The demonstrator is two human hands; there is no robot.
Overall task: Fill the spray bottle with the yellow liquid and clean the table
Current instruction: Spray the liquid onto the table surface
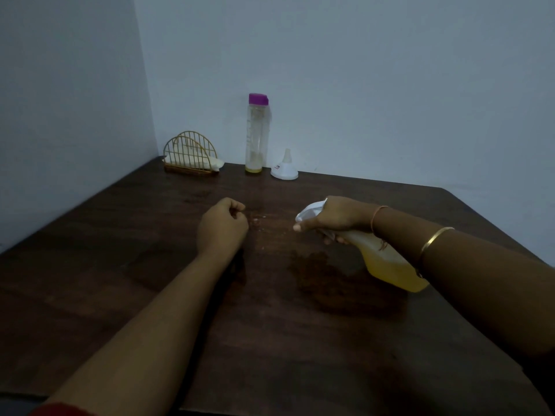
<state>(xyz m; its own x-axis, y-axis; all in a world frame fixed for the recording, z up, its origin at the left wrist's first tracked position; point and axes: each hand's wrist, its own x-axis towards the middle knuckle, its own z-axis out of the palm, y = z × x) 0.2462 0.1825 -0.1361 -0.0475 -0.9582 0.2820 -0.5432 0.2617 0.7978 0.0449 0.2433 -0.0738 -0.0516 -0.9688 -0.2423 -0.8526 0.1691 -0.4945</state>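
My right hand [336, 219] grips the neck of a clear spray bottle [387, 261] holding yellow liquid. The bottle lies tilted above the dark wooden table [150, 280], its white nozzle pointing left toward the table's middle. My left hand [222, 225] hovers just left of the nozzle, fingers curled into a loose fist with nothing in it. A few small droplets glint on the wood between the two hands. A tall clear bottle [256, 135] with a purple cap stands at the back by the wall, with only a thin yellow layer at its bottom.
A white funnel [284, 168] sits upside down to the right of the tall bottle. A gold wire napkin holder [190, 154] with white napkins stands in the back left corner. Walls close off the table's left and far sides.
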